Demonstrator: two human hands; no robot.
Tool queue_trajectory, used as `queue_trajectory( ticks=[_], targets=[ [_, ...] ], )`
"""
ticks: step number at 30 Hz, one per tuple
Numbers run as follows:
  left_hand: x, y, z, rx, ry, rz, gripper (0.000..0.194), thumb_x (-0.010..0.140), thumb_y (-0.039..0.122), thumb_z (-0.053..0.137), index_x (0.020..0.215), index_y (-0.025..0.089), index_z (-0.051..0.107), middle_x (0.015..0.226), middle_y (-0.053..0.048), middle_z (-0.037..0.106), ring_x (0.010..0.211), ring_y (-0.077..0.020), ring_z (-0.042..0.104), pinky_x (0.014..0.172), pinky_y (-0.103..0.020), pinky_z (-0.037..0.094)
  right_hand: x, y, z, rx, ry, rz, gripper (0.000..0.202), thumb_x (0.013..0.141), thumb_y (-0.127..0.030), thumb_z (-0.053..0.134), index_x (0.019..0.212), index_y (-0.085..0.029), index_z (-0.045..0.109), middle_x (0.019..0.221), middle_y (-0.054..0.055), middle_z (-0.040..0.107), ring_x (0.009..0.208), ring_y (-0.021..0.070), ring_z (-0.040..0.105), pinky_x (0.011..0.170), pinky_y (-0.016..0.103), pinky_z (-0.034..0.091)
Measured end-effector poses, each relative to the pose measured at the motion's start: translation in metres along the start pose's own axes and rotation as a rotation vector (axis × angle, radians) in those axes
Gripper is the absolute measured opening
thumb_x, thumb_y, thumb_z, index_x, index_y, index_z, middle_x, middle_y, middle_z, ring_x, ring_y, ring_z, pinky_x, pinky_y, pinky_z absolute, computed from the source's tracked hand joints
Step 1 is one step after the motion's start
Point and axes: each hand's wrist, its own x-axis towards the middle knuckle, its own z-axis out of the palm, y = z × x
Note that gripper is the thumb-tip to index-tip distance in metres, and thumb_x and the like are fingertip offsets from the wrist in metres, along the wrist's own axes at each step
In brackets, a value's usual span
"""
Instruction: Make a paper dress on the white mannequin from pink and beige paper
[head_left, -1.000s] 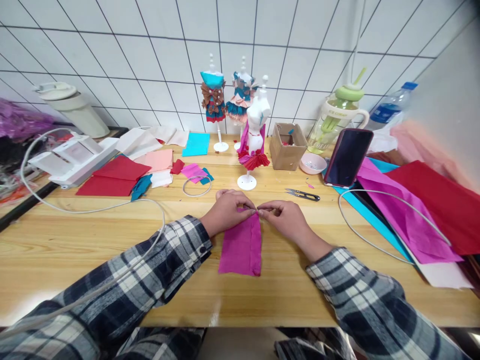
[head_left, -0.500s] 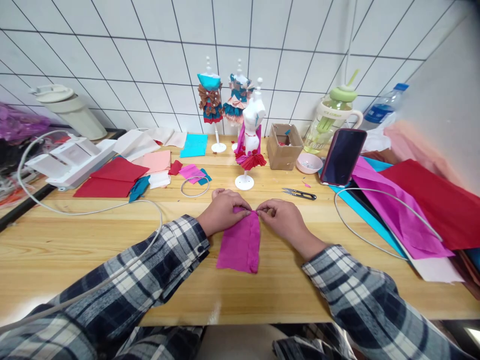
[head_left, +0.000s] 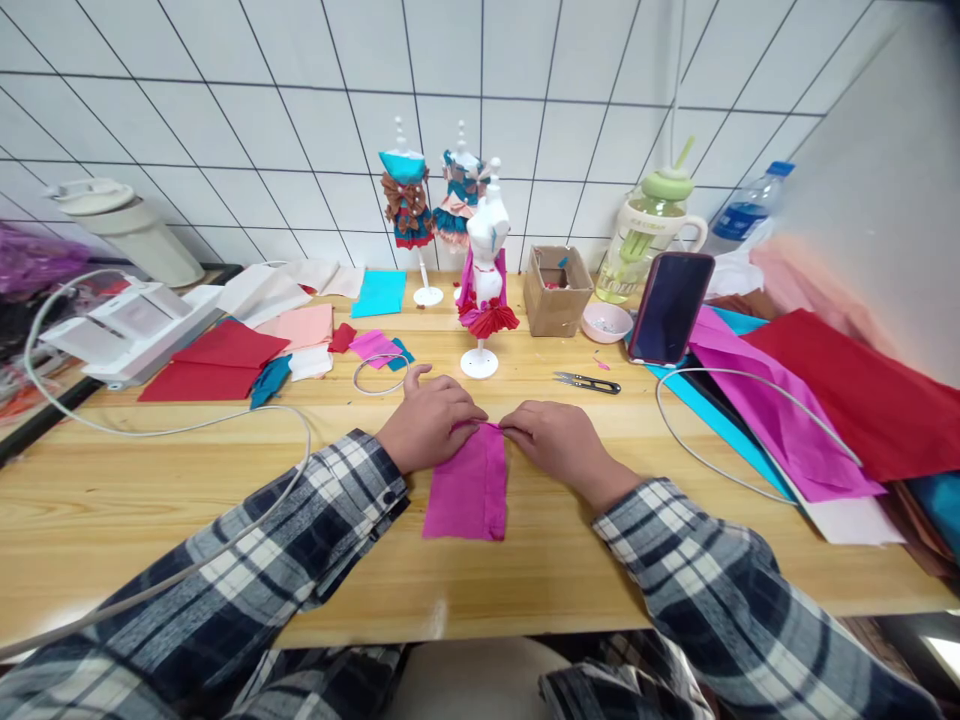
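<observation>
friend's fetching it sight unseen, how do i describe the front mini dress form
On the wooden table, before the white tiled wall, find the cardboard box. Just left of it stands the front miniature dress form. Its chest is bare white above a red ruffle, while both dress forms behind have clothed chests.

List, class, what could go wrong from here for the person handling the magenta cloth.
The left hand and right hand pinch the top edge of the magenta cloth, which might slip. Snips lie just beyond the right hand and could prick it. The cable crossing the left sleeve may snag.
</observation>
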Motion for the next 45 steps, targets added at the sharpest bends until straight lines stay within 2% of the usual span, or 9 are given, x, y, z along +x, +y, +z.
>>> queue_trajectory(
  ticks=[11, 14, 20, 26, 30, 34, 40, 43, 45],
  targets=[
    [-0.001, 0.003, -0.002, 0.11, -0.027, 0.135, 0.023, 0.088, 0.022, 0.052, 0.09, 0.03, 0.074, 0.081, 0.0, 0.07, 0.091, -0.0204, 0.056, 0.103, -0.059, 0.014, -0.003, -0.008, -0.01, -0.039, -0.038, -0.007, 0.031, 0.095, -0.029, 0.045, 0.117, -0.031, 0.066, 0.103, 0.003, 0.069, 0.091, 0.0174, 0.063, 0.065, 0.027, 0.037],
    [-0.001, 0.005, -0.004, 0.127, -0.041, 0.163, 0.023, 0.088, 0.023, 0.052, 0.089, 0.03, 0.074, 0.08, -0.001, 0.069, 0.09, -0.0204, 0.056, 0.104, -0.058, 0.015, -0.004, -0.009, -0.009, -0.05, -0.051, -0.046, 0.031, 0.091, -0.026, 0.048, 0.11, -0.031, 0.071, 0.097, 0.004, 0.07, 0.087, 0.0188, 0.063, 0.062, 0.028, 0.037],
    [0.0, 0.008, -0.007, 0.143, -0.043, 0.191, 0.025, 0.09, 0.026, 0.049, 0.091, 0.03, 0.074, 0.082, -0.002, 0.069, 0.09, -0.0212, 0.055, 0.104, -0.057, 0.017, 0.002, -0.001, -0.002, 0.227, 0.099, 0.144, 0.029, 0.084, -0.013, 0.05, 0.094, -0.025, 0.074, 0.095, 0.002, 0.071, 0.087, 0.0163, 0.064, 0.073, 0.027, 0.044],
    [0.001, 0.009, -0.005, 0.153, -0.03, 0.2, 0.026, 0.09, 0.024, 0.048, 0.086, 0.028, 0.074, 0.08, -0.002, 0.068, 0.091, -0.0212, 0.055, 0.106, -0.057, 0.014, 0.01, -0.004, 0.003, 0.173, 0.084, 0.193, 0.015, 0.087, -0.032, 0.06, 0.094, -0.025, 0.071, 0.094, 0.005, 0.068, 0.094, 0.02, 0.061, 0.075, 0.029, 0.043],
    [0.001, 0.007, -0.003, 0.068, -0.004, 0.097, 0.023, 0.091, 0.032, 0.05, 0.097, 0.028, 0.072, 0.087, -0.003, 0.07, 0.095, -0.023, 0.057, 0.105, -0.056, 0.016, 0.014, -0.003, 0.006, 0.228, 0.045, 0.202, 0.006, 0.082, -0.023, 0.063, 0.083, -0.024, 0.069, 0.09, 0.003, 0.066, 0.091, 0.0183, 0.06, 0.075, 0.028, 0.042],
    [0.003, 0.003, -0.001, -0.163, 0.007, -0.126, 0.039, 0.086, 0.05, 0.058, 0.115, 0.025, 0.067, 0.106, -0.007, 0.07, 0.103, -0.0259, 0.058, 0.096, -0.048, 0.032, 0.012, 0.001, 0.0, 0.382, 0.11, 0.189, 0.006, 0.079, -0.02, 0.062, 0.081, -0.021, 0.067, 0.082, 0.0, 0.068, 0.078, 0.0148, 0.059, 0.07, 0.025, 0.041],
    [0.007, 0.0, 0.002, -0.433, -0.107, -0.121, 0.032, 0.09, 0.045, 0.054, 0.079, 0.02, 0.071, 0.083, -0.002, 0.072, 0.083, -0.0166, 0.064, 0.08, -0.031, 0.043, 0.004, 0.0, -0.009, 0.625, 0.162, 0.204, 0.014, 0.079, -0.023, 0.062, 0.092, -0.02, 0.066, 0.075, -0.002, 0.07, 0.054, 0.0098, 0.051, 0.054, 0.022, 0.037],
    [0.006, 0.002, 0.003, -0.42, -0.088, -0.112, 0.032, 0.089, 0.044, 0.055, 0.075, 0.02, 0.07, 0.081, -0.002, 0.072, 0.081, -0.0161, 0.064, 0.078, -0.03, 0.044, 0.005, 0.0, -0.005, 0.741, 0.117, 0.226, 0.031, 0.079, -0.026, 0.064, 0.11, -0.021, 0.065, 0.084, -0.001, 0.074, 0.054, 0.0091, 0.052, 0.054, 0.021, 0.04],
    [0.006, 0.003, 0.003, -0.398, -0.087, -0.107, 0.031, 0.089, 0.044, 0.056, 0.076, 0.02, 0.071, 0.083, -0.003, 0.072, 0.083, -0.0169, 0.064, 0.08, -0.031, 0.045, 0.006, 0.001, -0.003, 0.729, 0.074, 0.223, 0.023, 0.079, -0.028, 0.065, 0.101, -0.022, 0.07, 0.077, -0.001, 0.073, 0.055, 0.0097, 0.053, 0.054, 0.021, 0.041]
  ],
)
